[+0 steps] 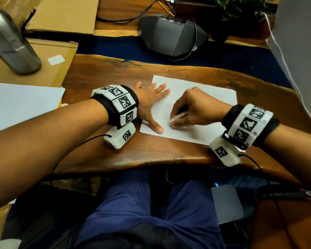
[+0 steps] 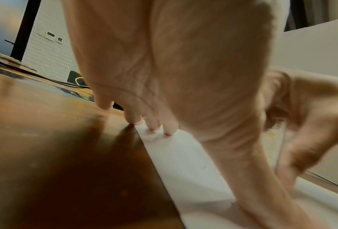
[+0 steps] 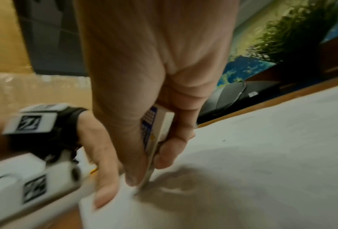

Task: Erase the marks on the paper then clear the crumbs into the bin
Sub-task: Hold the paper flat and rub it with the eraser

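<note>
just eraser (image 1: 178, 117) on paper (image 1: 205, 97)

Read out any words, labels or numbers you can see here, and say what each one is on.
No text is readable.
Eraser in the right hand: blue printed sleeve, too blurred to read.
Wristbands: black-and-white coded squares, no words.
Grey desk device: top markings too small.
Metal bottle: faint print, illegible.

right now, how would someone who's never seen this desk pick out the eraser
Find the white sheet of paper in the middle of the wooden desk. The right hand rests on it, pinching the eraser with its tip on the sheet. It is a small pale block, with a blue printed sleeve in the right wrist view, the only thing held.
</note>
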Available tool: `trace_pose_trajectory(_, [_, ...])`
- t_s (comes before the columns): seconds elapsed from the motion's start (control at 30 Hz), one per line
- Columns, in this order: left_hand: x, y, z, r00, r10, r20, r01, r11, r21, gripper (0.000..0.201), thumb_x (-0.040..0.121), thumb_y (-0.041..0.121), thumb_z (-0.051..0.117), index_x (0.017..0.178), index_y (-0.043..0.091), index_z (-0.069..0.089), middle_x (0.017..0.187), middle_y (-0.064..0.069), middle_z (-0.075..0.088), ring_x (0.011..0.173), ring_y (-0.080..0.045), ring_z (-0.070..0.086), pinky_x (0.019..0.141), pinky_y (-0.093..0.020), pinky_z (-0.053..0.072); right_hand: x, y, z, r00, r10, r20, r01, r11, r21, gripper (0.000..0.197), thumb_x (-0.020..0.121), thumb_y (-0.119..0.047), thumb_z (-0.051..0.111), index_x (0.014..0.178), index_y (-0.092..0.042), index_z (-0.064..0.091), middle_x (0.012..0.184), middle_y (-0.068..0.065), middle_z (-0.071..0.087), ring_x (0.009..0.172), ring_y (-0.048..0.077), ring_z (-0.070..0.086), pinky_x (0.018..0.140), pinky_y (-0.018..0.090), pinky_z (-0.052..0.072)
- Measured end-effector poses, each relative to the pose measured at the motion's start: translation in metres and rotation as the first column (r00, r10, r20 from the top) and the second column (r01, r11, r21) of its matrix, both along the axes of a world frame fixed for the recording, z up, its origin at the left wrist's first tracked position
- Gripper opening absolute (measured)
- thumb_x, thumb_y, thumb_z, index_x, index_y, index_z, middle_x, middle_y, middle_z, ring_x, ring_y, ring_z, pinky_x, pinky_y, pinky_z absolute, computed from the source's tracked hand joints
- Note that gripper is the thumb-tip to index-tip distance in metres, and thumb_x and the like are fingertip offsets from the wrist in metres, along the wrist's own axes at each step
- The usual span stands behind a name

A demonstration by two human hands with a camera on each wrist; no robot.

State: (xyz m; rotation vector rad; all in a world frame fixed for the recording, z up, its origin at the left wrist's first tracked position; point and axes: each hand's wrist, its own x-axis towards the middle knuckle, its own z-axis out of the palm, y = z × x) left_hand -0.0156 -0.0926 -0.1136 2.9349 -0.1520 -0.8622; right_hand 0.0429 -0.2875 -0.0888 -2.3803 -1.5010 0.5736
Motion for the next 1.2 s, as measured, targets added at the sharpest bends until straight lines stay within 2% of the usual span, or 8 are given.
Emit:
trace_pose_trajectory(0.13, [-0.001, -0.003, 0.002, 1.000, 0.005, -0.005, -0.005, 1.000, 0.008, 0.141, 0.055, 0.082, 0.068, 0.153, 0.031, -0.019, 0.160, 0.007, -0.026, 0.149, -0.019, -0.018, 0.116, -0.060, -0.011, 0.025, 0.006, 0.001, 0.984, -0.156, 0.087, 0.145, 0.982, 0.119, 0.016, 0.075, -0.031, 0.086, 0.085, -0.019, 0.081, 0.079, -0.009, 0.075, 0.070, 0.003, 0.066, 0.063, 0.009, 0.048])
trace_pose_trajectory(0.3, [-0.002, -0.001, 0.003, 1.000, 0.009, -0.003, -0.009, 1.000, 0.002, 0.139, 0.057, 0.081, 0.068, 0.153, 0.031, -0.020, 0.160, 0.006, -0.026, 0.149, -0.020, -0.018, 0.116, -0.060, -0.011, 0.001, 0.001, 0.000, 1.000, 0.013, -0.008, -0.013, 1.000, -0.024, 0.017, 0.077, -0.034, 0.085, 0.088, -0.023, 0.080, 0.082, -0.014, 0.075, 0.073, 0.000, 0.068, 0.067, 0.009, 0.051])
trace_pose_trajectory(0.43, [-0.002, -0.003, 0.005, 1.000, 0.006, -0.015, -0.006, 1.000, 0.011, 0.139, 0.057, 0.081, 0.068, 0.153, 0.031, -0.021, 0.160, 0.007, -0.027, 0.149, -0.019, -0.020, 0.116, -0.061, -0.011, 0.013, -0.003, 0.000, 0.985, -0.152, 0.081, 0.142, 0.984, 0.110, 0.020, 0.078, -0.034, 0.084, 0.088, -0.017, 0.081, 0.084, -0.006, 0.077, 0.072, 0.008, 0.067, 0.072, 0.024, 0.056])
trace_pose_trajectory(0.6, [-0.002, -0.003, 0.004, 1.000, 0.009, -0.007, -0.009, 1.000, 0.012, 0.139, 0.058, 0.080, 0.069, 0.153, 0.031, -0.021, 0.160, 0.007, -0.027, 0.149, -0.019, -0.019, 0.116, -0.061, -0.011, 0.002, -0.003, -0.001, 0.995, -0.084, 0.045, 0.082, 0.996, 0.043, 0.015, 0.076, -0.034, 0.085, 0.084, -0.021, 0.081, 0.080, -0.011, 0.075, 0.069, 0.002, 0.067, 0.063, 0.009, 0.049])
trace_pose_trajectory(0.8, [-0.002, -0.003, 0.005, 1.000, 0.010, -0.010, -0.010, 1.000, 0.020, 0.141, 0.057, 0.081, 0.068, 0.153, 0.030, -0.021, 0.160, 0.007, -0.027, 0.149, -0.018, -0.019, 0.116, -0.061, -0.010, -0.006, 0.000, -0.003, 0.999, -0.023, 0.034, 0.022, 1.000, 0.021, 0.015, 0.075, -0.031, 0.087, 0.082, -0.020, 0.081, 0.077, -0.011, 0.075, 0.068, 0.001, 0.066, 0.064, 0.013, 0.050])
trace_pose_trajectory(0.93, [0.000, -0.005, 0.003, 1.000, 0.006, -0.009, -0.006, 1.000, 0.020, 0.140, 0.058, 0.081, 0.069, 0.153, 0.031, -0.021, 0.160, 0.007, -0.027, 0.149, -0.019, -0.019, 0.116, -0.062, -0.009, 0.005, -0.005, -0.001, 0.983, -0.175, 0.062, 0.167, 0.980, 0.111, 0.014, 0.076, -0.029, 0.085, 0.084, -0.017, 0.081, 0.080, -0.006, 0.076, 0.072, 0.008, 0.068, 0.067, 0.019, 0.054])
trace_pose_trajectory(1.07, [-0.001, -0.003, 0.004, 1.000, 0.010, -0.016, -0.009, 1.000, 0.024, 0.140, 0.058, 0.081, 0.068, 0.153, 0.030, -0.022, 0.160, 0.007, -0.028, 0.149, -0.019, -0.019, 0.116, -0.063, -0.009, -0.010, 0.002, -0.004, 0.998, -0.028, 0.051, 0.025, 0.998, 0.061, 0.016, 0.076, -0.030, 0.085, 0.085, -0.018, 0.081, 0.081, -0.009, 0.076, 0.070, 0.004, 0.068, 0.068, 0.017, 0.054])
trace_pose_trajectory(1.2, [0.000, -0.004, 0.003, 1.000, 0.005, -0.014, -0.005, 1.000, 0.016, 0.140, 0.057, 0.081, 0.068, 0.152, 0.031, -0.022, 0.160, 0.007, -0.028, 0.149, -0.019, -0.020, 0.116, -0.063, -0.009, 0.005, 0.002, -0.002, 0.982, -0.172, 0.077, 0.163, 0.980, 0.114, 0.017, 0.077, -0.028, 0.085, 0.087, -0.015, 0.082, 0.083, -0.004, 0.077, 0.071, 0.008, 0.067, 0.074, 0.030, 0.058])
